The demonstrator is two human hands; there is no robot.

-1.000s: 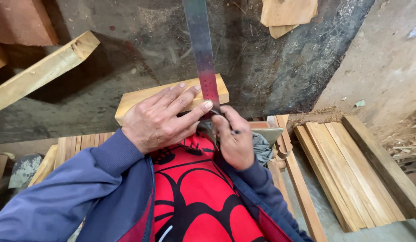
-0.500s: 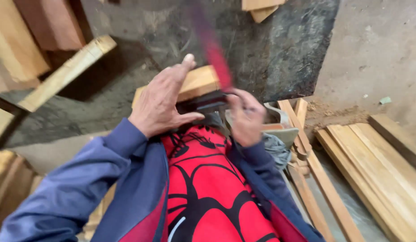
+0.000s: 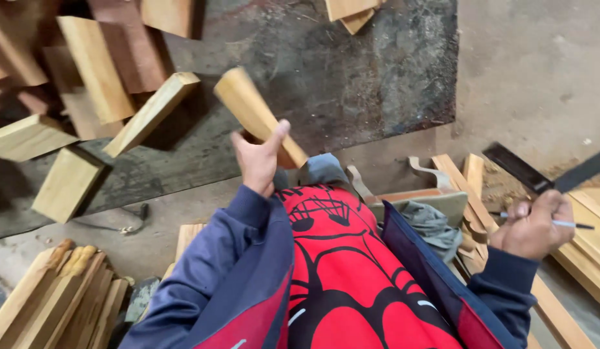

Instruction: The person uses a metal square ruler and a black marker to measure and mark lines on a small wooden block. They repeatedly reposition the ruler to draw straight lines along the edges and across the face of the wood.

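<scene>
Far left: heap of cut wood blocks point(image 3: 93, 77) on the dark mat point(image 3: 351, 84). Near left: stack of thin slats point(image 3: 54, 304) on the floor. Left hand point(image 3: 258, 158) closed around a light wooden block point(image 3: 258, 116), lifted off the mat, tilted, long end pointing far-left (thumb up along its side). Centre: person's red-and-black shirt under blue jacket. Right hand point(image 3: 532, 226) gripping a dark metal square point(image 3: 539, 174) and a pen point(image 3: 565, 223), held over planks point(image 3: 571, 258) at right. Grey cloth point(image 3: 435, 226) just left of that hand.
</scene>
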